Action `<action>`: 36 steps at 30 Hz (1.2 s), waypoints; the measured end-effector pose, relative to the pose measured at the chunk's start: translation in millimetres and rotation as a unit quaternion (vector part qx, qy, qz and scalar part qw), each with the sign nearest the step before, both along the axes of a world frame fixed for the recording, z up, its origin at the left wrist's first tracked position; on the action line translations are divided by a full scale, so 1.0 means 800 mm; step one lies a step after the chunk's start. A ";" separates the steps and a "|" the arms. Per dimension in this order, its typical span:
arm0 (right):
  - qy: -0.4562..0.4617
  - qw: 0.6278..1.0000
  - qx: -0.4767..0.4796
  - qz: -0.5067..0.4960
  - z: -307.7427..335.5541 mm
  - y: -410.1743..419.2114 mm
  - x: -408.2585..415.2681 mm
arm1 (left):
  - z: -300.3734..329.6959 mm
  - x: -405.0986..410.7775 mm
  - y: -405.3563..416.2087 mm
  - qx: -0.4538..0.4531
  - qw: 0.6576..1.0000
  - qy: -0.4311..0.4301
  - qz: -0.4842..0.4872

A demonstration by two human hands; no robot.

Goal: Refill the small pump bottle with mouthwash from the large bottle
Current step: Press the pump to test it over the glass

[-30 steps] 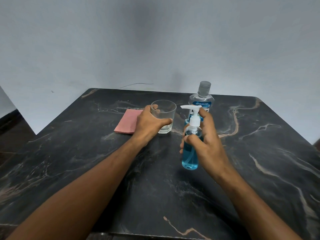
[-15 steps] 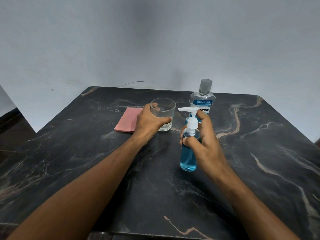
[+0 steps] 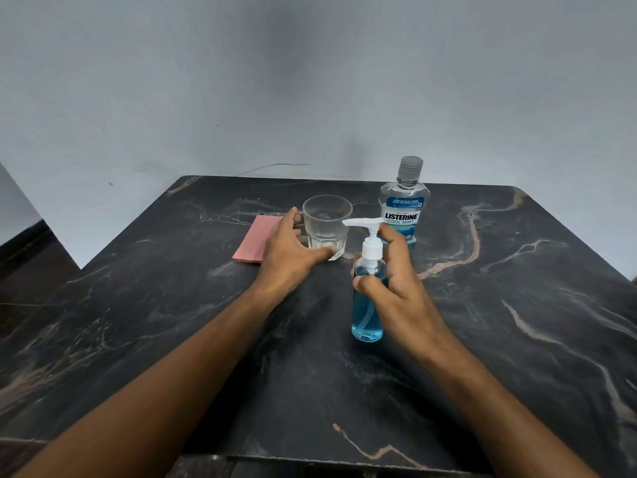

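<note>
The small pump bottle [image 3: 366, 315] stands upright at the table's middle, filled with blue liquid up to its shoulder, its white pump head pointing left toward the glass. My right hand [image 3: 396, 281] is wrapped around its upper part. The large mouthwash bottle [image 3: 404, 208], capped in grey and nearly drained, stands behind it. My left hand [image 3: 289, 253] grips the clear drinking glass [image 3: 327, 225] from its left side; the glass rests on the table.
A folded pink cloth [image 3: 255, 241] lies left of the glass, partly under my left hand. The dark marble table [image 3: 517, 322] backs onto a pale wall. A thin wire runs along the wall behind the table.
The pump bottle in my right hand has shifted slightly left and nearer the glass, its nozzle now reaching the glass rim. My left hand stays on the glass.
</note>
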State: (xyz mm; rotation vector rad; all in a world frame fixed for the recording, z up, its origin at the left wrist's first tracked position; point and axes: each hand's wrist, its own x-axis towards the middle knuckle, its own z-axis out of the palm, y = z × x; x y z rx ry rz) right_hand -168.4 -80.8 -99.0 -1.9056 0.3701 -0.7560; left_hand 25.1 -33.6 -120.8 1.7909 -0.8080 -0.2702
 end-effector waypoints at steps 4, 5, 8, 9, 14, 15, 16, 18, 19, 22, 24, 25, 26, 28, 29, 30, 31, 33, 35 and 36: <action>0.008 0.999 -0.034 -0.004 0.000 -0.001 0.002 | 0.005 -0.018 0.030 0.006 1.000 -0.006 0.004; 0.009 0.999 -0.044 -0.008 0.002 0.000 0.002 | 0.007 -0.023 0.040 0.004 1.000 -0.002 0.003; 0.007 0.997 -0.070 -0.014 0.006 -0.001 -0.002 | 0.011 -0.037 0.066 0.006 1.000 0.003 -0.022; 0.010 0.997 -0.080 -0.017 0.006 -0.002 -0.004 | 0.011 -0.041 0.074 0.008 0.999 0.008 -0.036; 0.039 0.992 -0.102 -0.063 0.011 -0.010 -0.016 | 0.011 -0.058 0.088 0.033 0.996 0.009 -0.085; 0.039 0.990 -0.110 -0.073 0.014 -0.014 -0.018 | 0.011 -0.062 0.084 0.032 0.995 0.004 -0.091; 0.040 0.989 -0.118 -0.083 0.019 -0.018 -0.020 | 0.012 -0.065 0.079 0.031 0.995 -0.004 -0.096; 0.044 0.986 -0.121 -0.108 0.028 -0.027 -0.025 | 0.014 -0.070 0.067 0.028 0.994 -0.028 -0.099; 0.042 0.985 -0.116 -0.122 0.033 -0.032 -0.028 | 0.015 -0.072 0.060 0.027 0.994 -0.040 -0.097; 0.033 0.980 -0.124 -0.154 0.046 -0.053 -0.039 | 0.016 -0.077 0.043 0.013 0.995 -0.051 -0.083; 0.037 0.978 -0.122 -0.165 0.052 -0.070 -0.047 | 0.017 -0.082 0.032 0.012 0.995 -0.060 -0.079; 0.037 0.977 -0.118 -0.171 0.054 -0.079 -0.051 | 0.017 -0.085 0.026 0.013 0.994 -0.066 -0.080; 0.037 0.976 -0.118 -0.180 0.055 -0.088 -0.054 | 0.017 -0.088 0.021 0.015 0.994 -0.074 -0.081; 0.039 0.972 -0.117 -0.198 0.054 -0.106 -0.059 | 0.017 -0.093 0.012 0.022 0.992 -0.100 -0.076; 0.037 0.971 -0.114 -0.205 0.053 -0.114 -0.060 | 0.017 -0.096 0.008 0.027 0.991 -0.114 -0.071; 0.034 0.971 -0.110 -0.211 0.050 -0.124 -0.060 | 0.017 -0.098 0.003 0.031 0.990 -0.123 -0.063; 0.032 0.970 -0.107 -0.218 0.048 -0.132 -0.060 | 0.017 -0.100 -0.001 0.033 0.990 -0.126 -0.055; 0.031 0.965 -0.108 -0.238 0.044 -0.148 -0.056 | 0.017 -0.101 -0.010 0.032 0.991 -0.125 -0.042; 0.036 0.959 -0.108 -0.259 0.038 -0.165 -0.050 | 0.016 -0.102 -0.021 0.029 0.991 -0.126 -0.038; 0.040 0.957 -0.103 -0.267 0.036 -0.172 -0.047 | 0.016 -0.101 -0.025 0.028 0.991 -0.124 -0.039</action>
